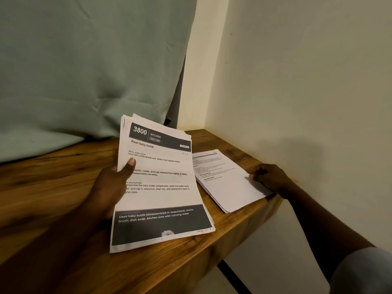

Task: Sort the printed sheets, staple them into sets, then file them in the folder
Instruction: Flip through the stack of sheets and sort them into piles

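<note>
The person's left hand is gripping a thick stack of printed sheets over the wooden table. Its thumb is pressing on the top page, headed "Wash baby bottle", and its fingers are hiding beneath. At three o'clock from that stack, a second pile of sheets is lying flat on the table near the wall, and the right hand is resting curled fingers on the pile's three o'clock edge; whether they are pinching a sheet, I cannot tell.
</note>
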